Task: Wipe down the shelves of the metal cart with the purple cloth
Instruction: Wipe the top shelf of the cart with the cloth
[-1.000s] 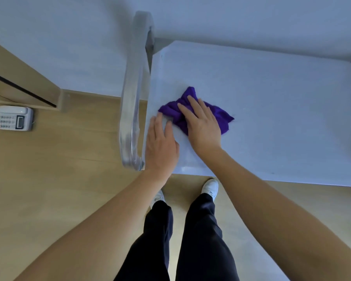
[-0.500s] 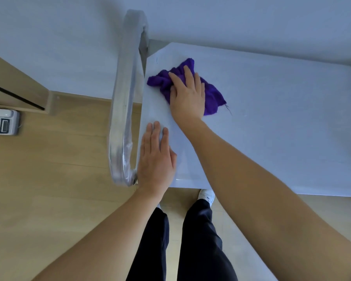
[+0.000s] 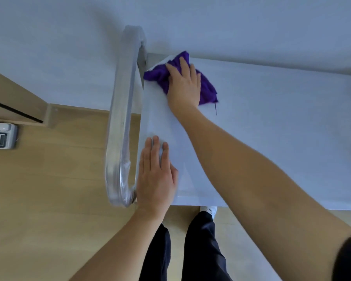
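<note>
Seen from above, a person leans over the top shelf of a metal cart standing against a pale wall. The right hand lies flat, fingers straight and close together, pressing the purple cloth onto the shelf's far left corner. The hand hides the cloth's middle, so only its crumpled edges and one loose thread show. The left hand rests palm down, fingers straight, on the shelf's near left corner, just beside the curved metal handle. Any lower shelves are hidden under the top one, and the shelf's right end runs out of view. On the wooden floor sits a white telephone (cut off by the left edge). Below are dark trousers and part of one white shoe.
</note>
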